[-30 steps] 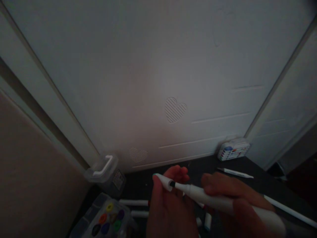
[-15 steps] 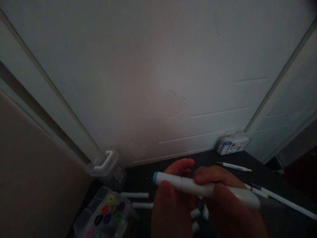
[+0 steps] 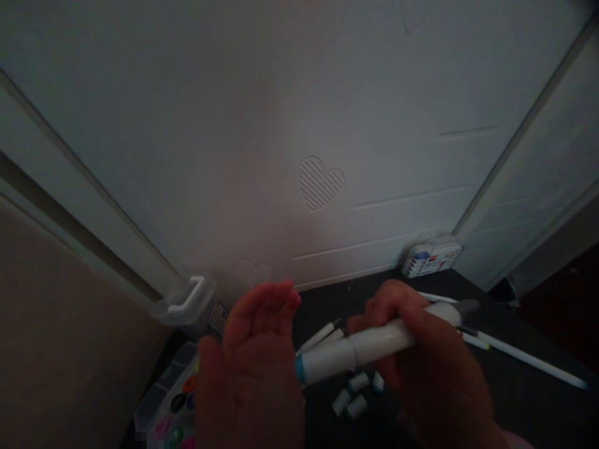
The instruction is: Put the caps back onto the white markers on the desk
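My right hand [image 3: 421, 349] is closed around a white marker [image 3: 355, 352] and holds it slightly tilted. The marker's blue end points left and its grey tip sticks out past my fingers at the right. My left hand [image 3: 255, 349] is open, palm facing right, fingers a little curled. The blue end meets the edge of my left palm; whether it presses on it I cannot tell. Below the marker, several short white-and-teal caps [image 3: 357, 406] lie on the dark table [image 3: 524, 411]. White pens [image 3: 318, 337] lie partly hidden behind my hands.
A clear case [image 3: 156, 390] of colourful-ended markers is at lower left, partly covered by my left hand. A lidded clear box [image 3: 187, 302] stands behind it. At the back right a printed pack [image 3: 433, 255] leans by the white panel [image 3: 243, 137]; long pens [image 3: 533, 362] lie in front.
My left hand has let go of the marker, moved left and opened. My right hand keeps the marker, now tilted with its grey tip raised. The view has shifted slightly.
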A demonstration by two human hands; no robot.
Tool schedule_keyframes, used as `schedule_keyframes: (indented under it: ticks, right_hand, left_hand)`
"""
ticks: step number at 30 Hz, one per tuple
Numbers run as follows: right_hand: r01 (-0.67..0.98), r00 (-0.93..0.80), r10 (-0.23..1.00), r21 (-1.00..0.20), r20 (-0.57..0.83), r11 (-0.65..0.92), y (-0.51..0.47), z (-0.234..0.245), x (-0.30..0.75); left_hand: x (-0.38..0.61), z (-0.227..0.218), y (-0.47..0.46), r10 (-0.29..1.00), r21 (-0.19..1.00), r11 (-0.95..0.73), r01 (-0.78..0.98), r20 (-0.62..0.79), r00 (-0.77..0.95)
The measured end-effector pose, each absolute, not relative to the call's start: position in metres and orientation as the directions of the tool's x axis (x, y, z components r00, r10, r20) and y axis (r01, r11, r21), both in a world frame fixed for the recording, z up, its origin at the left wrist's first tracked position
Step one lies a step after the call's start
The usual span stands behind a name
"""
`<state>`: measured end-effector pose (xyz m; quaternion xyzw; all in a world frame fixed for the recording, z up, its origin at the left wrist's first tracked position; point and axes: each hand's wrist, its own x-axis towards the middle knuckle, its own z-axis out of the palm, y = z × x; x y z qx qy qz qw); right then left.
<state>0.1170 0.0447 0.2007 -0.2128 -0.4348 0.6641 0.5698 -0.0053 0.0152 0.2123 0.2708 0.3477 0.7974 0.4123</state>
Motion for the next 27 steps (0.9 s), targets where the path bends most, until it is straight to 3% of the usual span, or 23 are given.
schedule_keyframes:
  ticks: [2, 5, 14, 22, 27]
  right_hand:
    - [-0.516, -0.318, 0.928, -0.857, 0.196, 0.004, 0.041, 0.194, 0.115]
    - [-0.474, -0.347, 0.917, -0.880, 0.198, 0.011, 0.036, 0.184, 0.112]
    - [-0.338, -0.191, 0.946, -0.923, 0.260, 0.186, 0.027, 0.188, 0.105]
    - [-0.285, -0.146, 0.953, -0.933, 0.267, 0.218, 0.025, 0.182, 0.102]
    - [-0.355, -0.139, 0.962, -0.919, 0.235, 0.174, 0.031, 0.180, 0.094]
  left_hand:
    - [-0.005, 0.211, 0.013, 0.843, 0.774, -0.441, -0.454, 0.185, -0.504]
    - [0.001, 0.211, 0.010, 0.917, 0.813, -0.341, -0.472, 0.175, -0.359]
    - [0.006, 0.214, 0.005, 0.978, 0.855, -0.191, -0.481, 0.127, -0.163]
    - [0.009, 0.214, 0.003, 0.971, 0.882, -0.218, -0.418, 0.153, -0.184]
    - [0.005, 0.202, 0.014, 0.921, 0.902, -0.359, -0.240, 0.301, -0.247]
